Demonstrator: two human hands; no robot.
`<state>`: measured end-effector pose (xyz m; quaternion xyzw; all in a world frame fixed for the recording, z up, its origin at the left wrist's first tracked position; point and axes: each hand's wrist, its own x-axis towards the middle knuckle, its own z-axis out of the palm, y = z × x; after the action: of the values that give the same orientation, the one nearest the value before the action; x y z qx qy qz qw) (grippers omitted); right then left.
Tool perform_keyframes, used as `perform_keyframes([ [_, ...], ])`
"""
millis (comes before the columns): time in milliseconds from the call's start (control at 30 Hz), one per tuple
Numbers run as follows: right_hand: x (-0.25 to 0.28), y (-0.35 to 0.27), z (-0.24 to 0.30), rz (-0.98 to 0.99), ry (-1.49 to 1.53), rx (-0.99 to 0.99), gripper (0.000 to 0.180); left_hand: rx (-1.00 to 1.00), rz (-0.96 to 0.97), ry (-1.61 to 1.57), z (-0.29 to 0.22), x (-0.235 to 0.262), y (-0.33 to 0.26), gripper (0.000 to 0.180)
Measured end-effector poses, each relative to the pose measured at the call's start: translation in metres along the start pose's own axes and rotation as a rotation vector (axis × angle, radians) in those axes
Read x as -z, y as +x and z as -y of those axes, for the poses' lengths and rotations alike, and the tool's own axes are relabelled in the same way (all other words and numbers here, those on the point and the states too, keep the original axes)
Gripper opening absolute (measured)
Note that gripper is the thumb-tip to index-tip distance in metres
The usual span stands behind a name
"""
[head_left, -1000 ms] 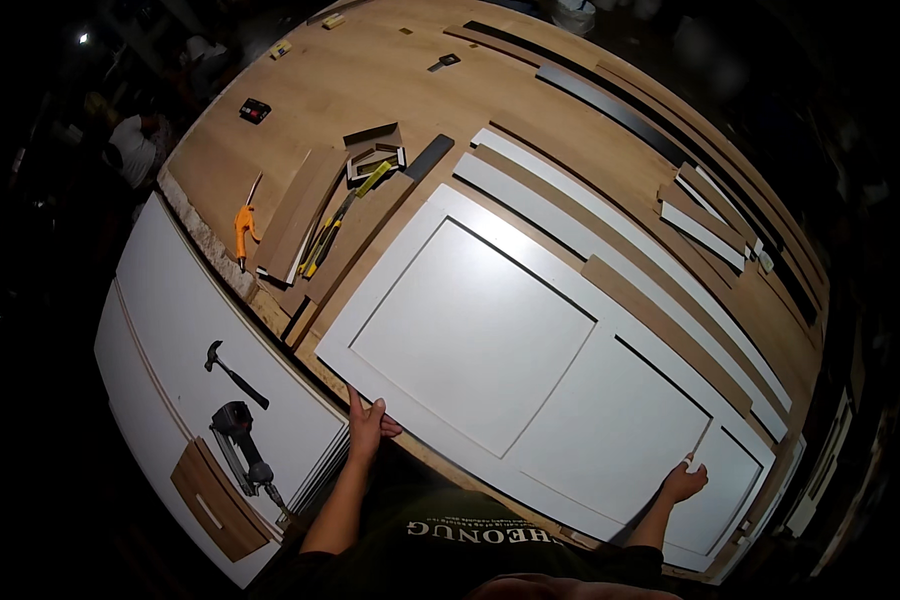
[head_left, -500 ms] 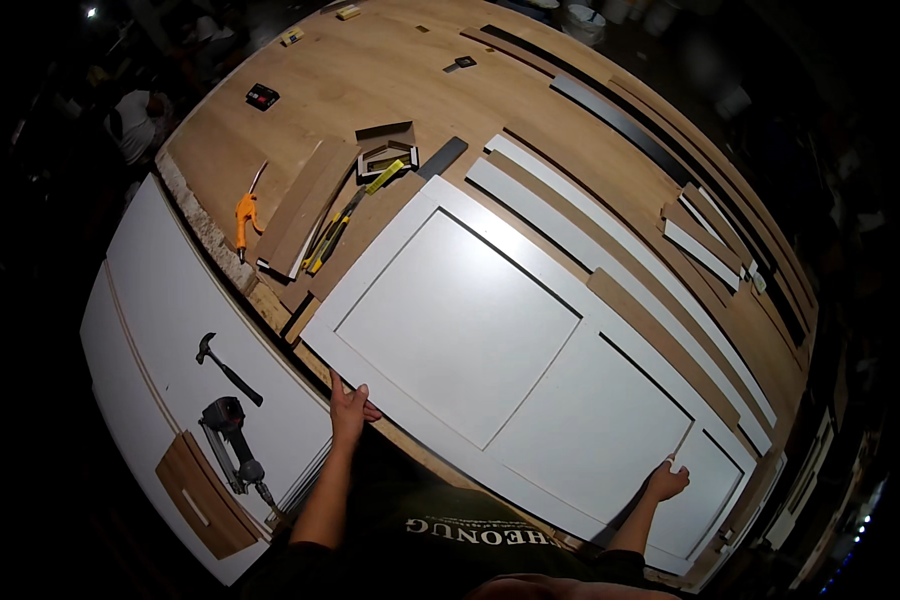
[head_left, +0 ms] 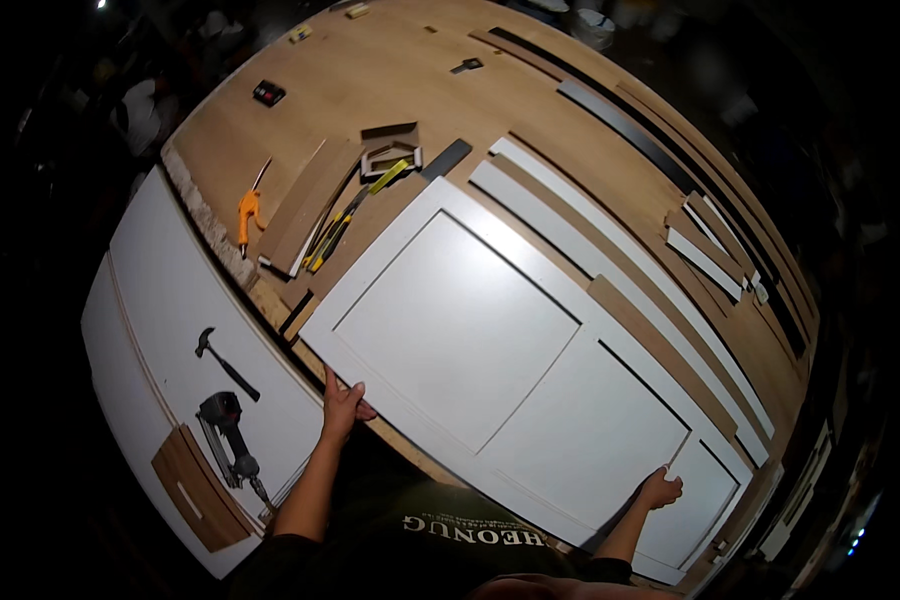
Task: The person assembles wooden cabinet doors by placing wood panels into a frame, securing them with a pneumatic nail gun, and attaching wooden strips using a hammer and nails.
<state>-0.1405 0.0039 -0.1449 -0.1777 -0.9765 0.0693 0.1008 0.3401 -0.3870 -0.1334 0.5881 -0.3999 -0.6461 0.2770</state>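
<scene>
A long white panel with recessed fields lies in front of me on the wooden worktable. At its near left edge rests my left hand, fingers apart, with the thumb and index finger against the border. My right hand is over the panel's right part, beside the strip dividing two recessed fields. Its thumb and forefinger are pinched together at the groove there; anything between them is too small to make out.
White and brown strips lie beyond the panel. Left of it are yellow utility knives and an orange air blow gun. A hammer and a nail gun rest on white boards at left.
The view has shifted slightly. Both hands keep nearly the same places on the panel, and the right one stays pinched at the groove.
</scene>
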Motion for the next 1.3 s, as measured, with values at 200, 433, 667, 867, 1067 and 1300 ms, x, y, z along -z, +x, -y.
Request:
perform_keyframes([
  [200, -0.006, -0.03, 0.009, -0.057, 0.258, 0.279, 0.062, 0.05, 0.0, -0.051, -0.01, -0.007, -0.005, 0.096],
  [433, 0.055, -0.326, 0.184, 0.817, 0.678, 1.63, 0.076, 0.05, 0.046, -0.081, -0.015, -0.006, -0.001, 0.096],
  [667, 0.069, -0.42, 0.224, 0.991, 0.516, 1.797, 0.072, 0.001, 0.019, -0.054, -0.011, 0.001, 0.002, 0.093],
  [867, 0.068, -0.427, 0.217, 0.996, 0.486, 1.833, 0.069, -0.017, 0.009, -0.132, 0.0, 0.003, 0.0, 0.091],
  [1067, 0.074, -0.433, 0.221, 0.975, 0.493, 1.834, 0.072, -0.023, -0.013, -0.072, 0.014, 0.001, -0.001, 0.089],
  [1300, 0.08, -0.442, 0.227, 0.806, 0.611, 1.833, 0.063, 0.024, 0.192, -0.134, -0.003, 0.019, 0.006, 0.095],
])
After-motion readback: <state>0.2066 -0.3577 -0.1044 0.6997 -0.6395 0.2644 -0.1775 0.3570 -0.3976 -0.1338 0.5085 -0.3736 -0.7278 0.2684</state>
